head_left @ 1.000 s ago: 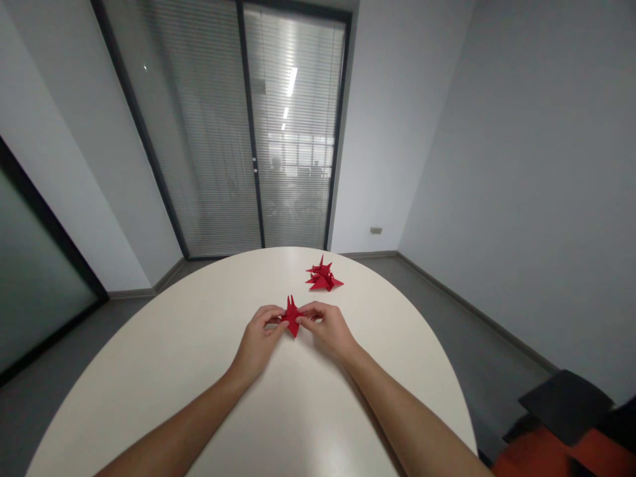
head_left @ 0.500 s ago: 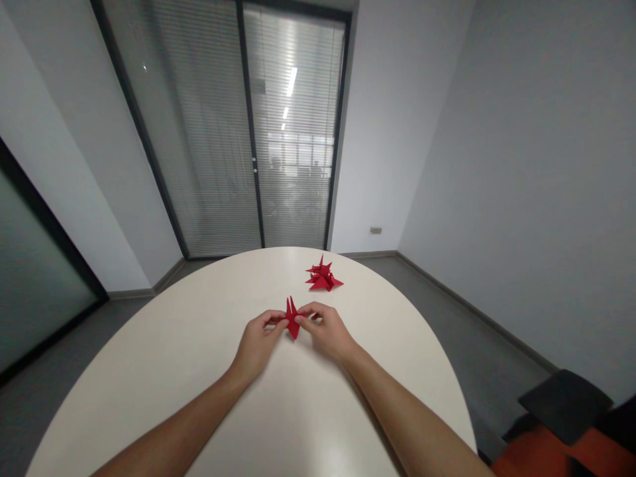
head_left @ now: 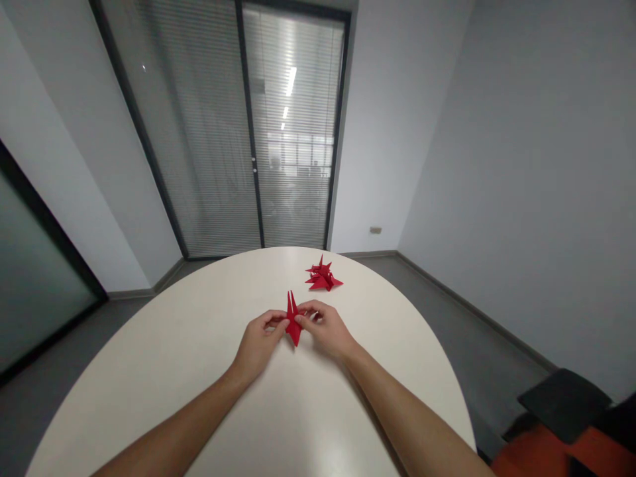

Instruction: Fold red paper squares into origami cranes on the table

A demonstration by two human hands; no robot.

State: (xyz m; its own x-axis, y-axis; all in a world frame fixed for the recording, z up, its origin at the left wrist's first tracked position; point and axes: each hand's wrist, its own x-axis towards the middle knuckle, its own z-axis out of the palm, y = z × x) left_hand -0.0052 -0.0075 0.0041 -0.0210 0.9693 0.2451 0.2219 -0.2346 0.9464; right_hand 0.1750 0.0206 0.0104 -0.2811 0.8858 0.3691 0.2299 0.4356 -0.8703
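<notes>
Here's the red folded paper [head_left: 293, 326], right in the middle between my hands, its two slim prongs aimed away from me and one broader tip towards me. My left hand [head_left: 259, 339] has its left edge pinched, thumb in front; my right hand [head_left: 326, 329] pinches the opposite edge the same way. Both grips are on, and both look light, which is what paper this small calls for: even pressure on each side, thumbs level, no tug that might tear a crease. The prongs stand side by side, a thin gap between them, so I'd guide from the edges and leave those tips free. Whether the paper touches the white table [head_left: 209, 371], I can't quite tell from up here. Just beyond, a little to the right, sits a cluster of red folded pieces [head_left: 324, 279], apart from my fingers; my right knuckles should mind it. Further out, the glass partition [head_left: 298, 205].
</notes>
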